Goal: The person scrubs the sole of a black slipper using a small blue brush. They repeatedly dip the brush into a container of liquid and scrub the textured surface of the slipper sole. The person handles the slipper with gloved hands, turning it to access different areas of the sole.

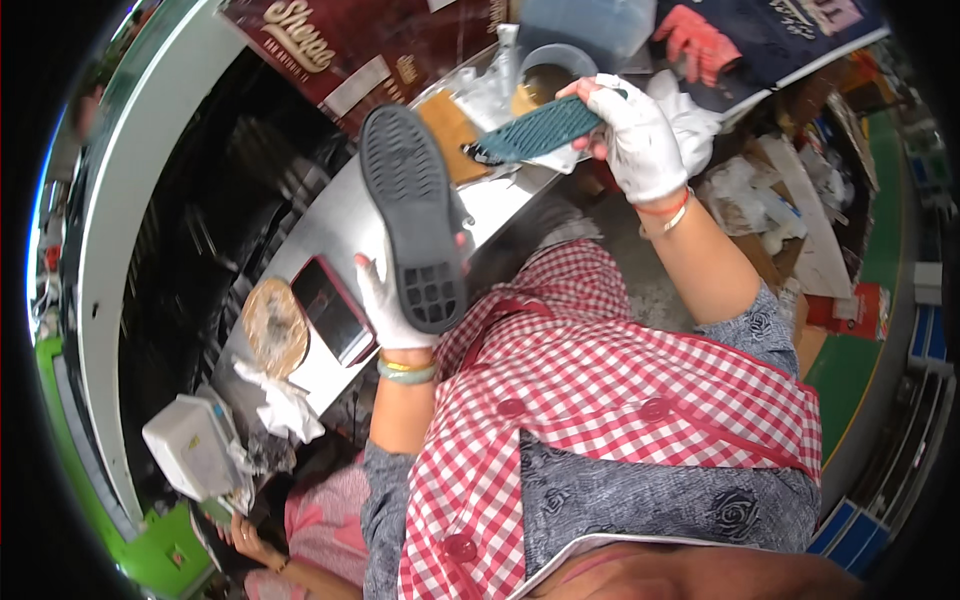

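A dark grey shoe sole, tread side toward me, stands tilted in my left hand. My thumb shows at one edge and a fingertip at the other; what lies behind the sole is hidden. My right hand, in a white glove with bare fingertips, pinches a teal ridged strip by one end. Its far end is black and white, and I cannot make out its exact kind. The strip is held apart from the sole, up and to the right, above the worktable.
On the table are a phone in a red case, a brown roll and a cup. Boxes and a red glove are at the back. A co-worker's hand shows at lower left beside a white container.
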